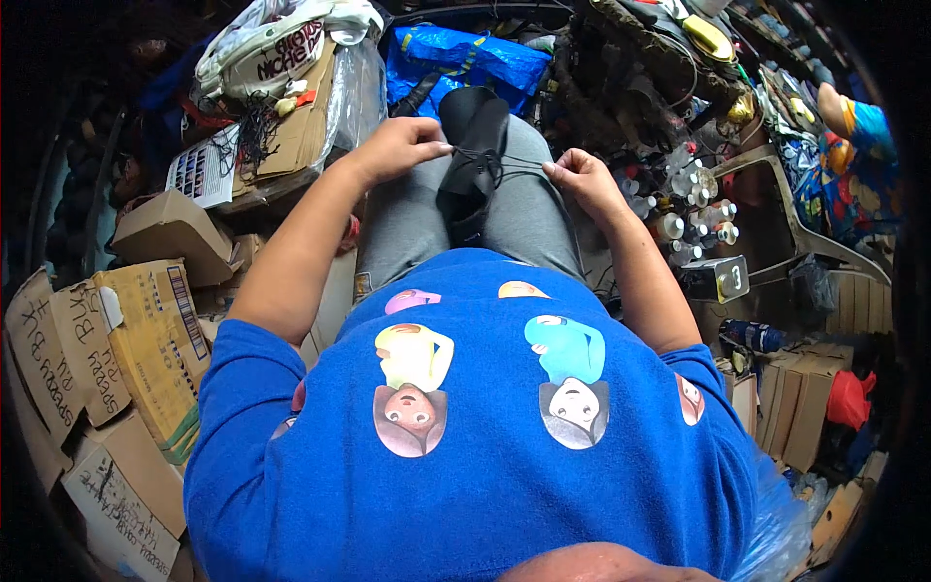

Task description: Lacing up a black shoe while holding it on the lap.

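A black shoe (485, 136) rests between my thighs, over my grey trousers (402, 213). Thin black shoelaces (524, 168) come off its front, looped near the middle and drawn out to both sides. My left hand (411, 145) pinches one lace end between thumb and forefinger, just beside the shoe. On the other side, my right hand (584, 182) pinches the opposite lace end, and that lace stretches nearly straight across my right thigh. The lower part of the shoe blends into dark shadow, so its outline there is hard to make out.
At the left stand cardboard boxes (145, 330) and a stack with black laces (260, 136) on top. Beyond my knees lies a blue bag (465, 63). Several bottles (690, 209) and a metal can (720, 279) stand right. Another person's limb (832, 109) shows far right.
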Motion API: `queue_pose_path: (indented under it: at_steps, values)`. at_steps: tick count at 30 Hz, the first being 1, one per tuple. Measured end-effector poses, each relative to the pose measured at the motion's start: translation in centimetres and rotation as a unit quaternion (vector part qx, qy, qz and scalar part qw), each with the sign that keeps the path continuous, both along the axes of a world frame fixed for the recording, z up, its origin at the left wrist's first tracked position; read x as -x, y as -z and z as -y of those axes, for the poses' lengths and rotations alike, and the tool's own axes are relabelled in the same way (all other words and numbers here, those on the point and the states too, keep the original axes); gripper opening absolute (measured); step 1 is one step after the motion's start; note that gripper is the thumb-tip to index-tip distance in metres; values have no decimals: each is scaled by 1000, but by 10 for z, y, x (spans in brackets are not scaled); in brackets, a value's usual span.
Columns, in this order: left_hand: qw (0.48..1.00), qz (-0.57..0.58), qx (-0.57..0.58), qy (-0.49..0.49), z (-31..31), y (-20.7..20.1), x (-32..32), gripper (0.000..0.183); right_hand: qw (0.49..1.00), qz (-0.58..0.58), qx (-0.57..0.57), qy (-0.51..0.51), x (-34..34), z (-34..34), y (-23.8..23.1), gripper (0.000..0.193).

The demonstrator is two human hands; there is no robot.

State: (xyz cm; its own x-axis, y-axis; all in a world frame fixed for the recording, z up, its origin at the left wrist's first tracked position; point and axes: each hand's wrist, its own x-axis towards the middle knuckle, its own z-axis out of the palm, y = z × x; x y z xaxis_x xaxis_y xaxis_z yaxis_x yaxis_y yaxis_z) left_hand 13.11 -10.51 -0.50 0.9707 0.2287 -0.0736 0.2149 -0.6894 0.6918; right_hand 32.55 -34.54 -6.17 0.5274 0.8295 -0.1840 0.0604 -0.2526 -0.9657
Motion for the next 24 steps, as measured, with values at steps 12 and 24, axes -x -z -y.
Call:
queue_pose_path:
  at_steps: [12, 24]
  values:
    - [981, 25, 63, -183, -84, -14, 116, 26, 988, 36, 26, 148, -93, 118, 42, 28]
    - [917, 112, -369, 101, 87, -16, -2, 51, 970, 183, 119, 104, -73, 55, 3, 26]
